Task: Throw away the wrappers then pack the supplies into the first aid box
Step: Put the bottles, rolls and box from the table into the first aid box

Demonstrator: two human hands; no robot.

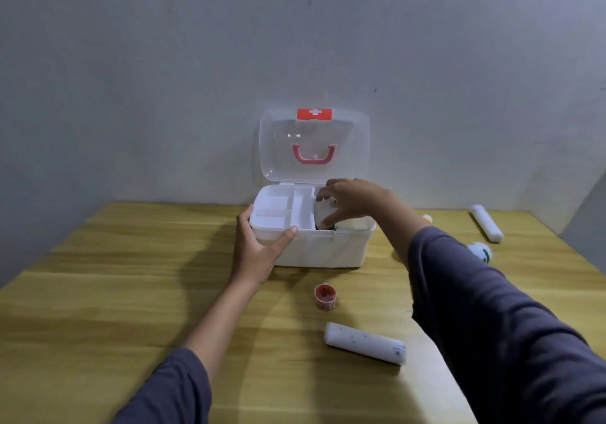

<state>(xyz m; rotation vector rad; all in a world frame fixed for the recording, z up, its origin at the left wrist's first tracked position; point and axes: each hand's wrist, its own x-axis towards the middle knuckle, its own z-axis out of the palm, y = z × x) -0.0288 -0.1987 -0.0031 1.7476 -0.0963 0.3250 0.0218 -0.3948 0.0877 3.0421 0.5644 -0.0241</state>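
The white first aid box (331,250) stands at the back of the wooden table with its clear lid (314,148) raised against the wall. A white divided tray (282,207) sits across the box's left half. My left hand (259,253) grips the tray's front left corner, thumb on its rim. My right hand (351,202) reaches into the box's right half, fingers curled round a white item (323,214) that is mostly hidden. A red tape roll (325,297) and a white bandage roll (365,343) lie in front of the box.
Right of the box lie another white roll (487,223), a round white item with green print (480,251) and a small white and yellow thing (427,217). The grey wall stands right behind the box. The table's right edge runs near those items.
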